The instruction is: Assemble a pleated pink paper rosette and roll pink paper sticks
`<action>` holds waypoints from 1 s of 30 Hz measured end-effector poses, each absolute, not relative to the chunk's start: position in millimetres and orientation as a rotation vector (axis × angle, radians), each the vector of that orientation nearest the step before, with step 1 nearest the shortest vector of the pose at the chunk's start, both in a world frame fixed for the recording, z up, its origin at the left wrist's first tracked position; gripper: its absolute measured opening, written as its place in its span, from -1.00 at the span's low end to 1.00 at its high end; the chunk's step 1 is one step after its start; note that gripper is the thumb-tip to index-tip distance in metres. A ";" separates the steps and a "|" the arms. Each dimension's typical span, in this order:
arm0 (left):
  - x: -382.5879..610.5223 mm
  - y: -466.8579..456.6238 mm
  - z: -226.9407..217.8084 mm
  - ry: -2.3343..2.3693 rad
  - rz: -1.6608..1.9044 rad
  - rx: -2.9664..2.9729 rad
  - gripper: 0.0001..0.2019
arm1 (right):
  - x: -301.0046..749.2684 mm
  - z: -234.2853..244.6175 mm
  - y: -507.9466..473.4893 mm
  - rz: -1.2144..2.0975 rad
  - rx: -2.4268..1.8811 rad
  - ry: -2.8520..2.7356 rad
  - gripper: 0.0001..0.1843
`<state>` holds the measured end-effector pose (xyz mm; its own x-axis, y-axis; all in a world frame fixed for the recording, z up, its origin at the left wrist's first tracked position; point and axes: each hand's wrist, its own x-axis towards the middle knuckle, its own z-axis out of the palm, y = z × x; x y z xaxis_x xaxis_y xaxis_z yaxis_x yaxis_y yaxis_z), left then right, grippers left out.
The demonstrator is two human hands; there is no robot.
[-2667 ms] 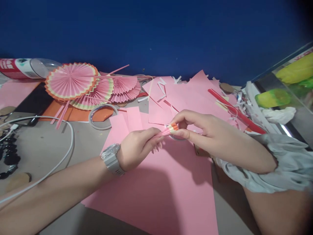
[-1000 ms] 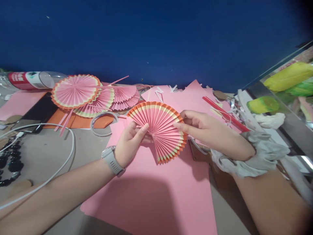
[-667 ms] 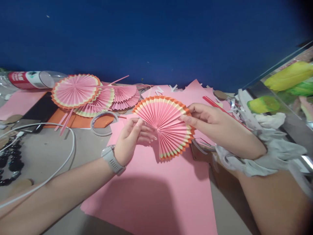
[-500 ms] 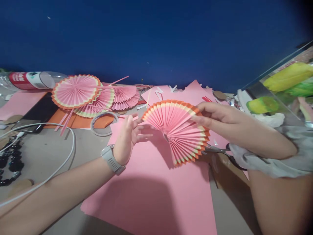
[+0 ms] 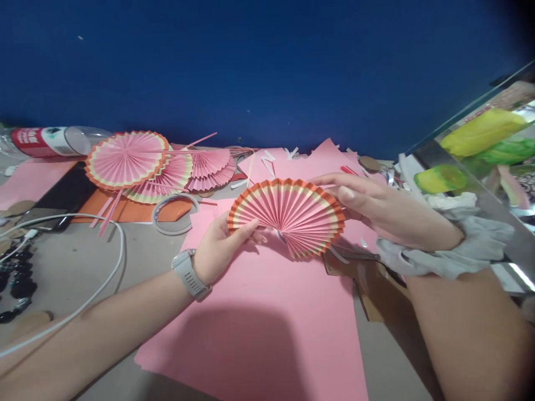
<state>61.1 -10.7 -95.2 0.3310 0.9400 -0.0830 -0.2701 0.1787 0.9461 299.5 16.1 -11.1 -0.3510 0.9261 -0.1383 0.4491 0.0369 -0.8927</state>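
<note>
A pleated pink paper fan (image 5: 288, 214) with yellow and orange edging is spread open above a large pink paper sheet (image 5: 267, 328). My left hand (image 5: 219, 250), with a white watch on the wrist, pinches the fan's left edge from below. My right hand (image 5: 376, 209) grips the fan's right edge with thumb and fingers. The fan is tilted nearly flat, its pleats facing up.
Finished round fans (image 5: 125, 161) lie at the back left by a tape ring (image 5: 173, 214), an orange sheet, a fallen bottle (image 5: 50, 140) and a white cable (image 5: 100, 262). Pink sheets and scraps (image 5: 301, 164) sit behind; a glass box (image 5: 480, 150) stands right. Cardboard (image 5: 376, 289) lies under my right wrist.
The folded strip has been spread into a wide fan. My left hand let go for a moment, then took the left edge again; the fan tipped flatter and shifted left.
</note>
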 end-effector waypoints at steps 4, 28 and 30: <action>60.5 -6.9 -95.7 0.908 1.068 0.946 -0.75 | 300.5 -22.4 20.8 1.470 -1.388 -1.853 -0.57; 59.2 -11.0 -100.0 0.844 0.939 0.948 -0.74 | 271.2 -23.9 7.5 0.815 -1.443 -1.730 -0.79; 58.9 -10.8 -100.5 0.838 0.936 0.929 -0.73 | 268.3 -24.4 6.1 0.778 -1.431 -1.697 -0.81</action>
<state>58.9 -10.8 -100.5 0.3590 0.9153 -0.1828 -0.2829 0.2933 0.9132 268.3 6.1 -24.4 -0.0737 0.9828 0.1693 0.5129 0.1830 -0.8387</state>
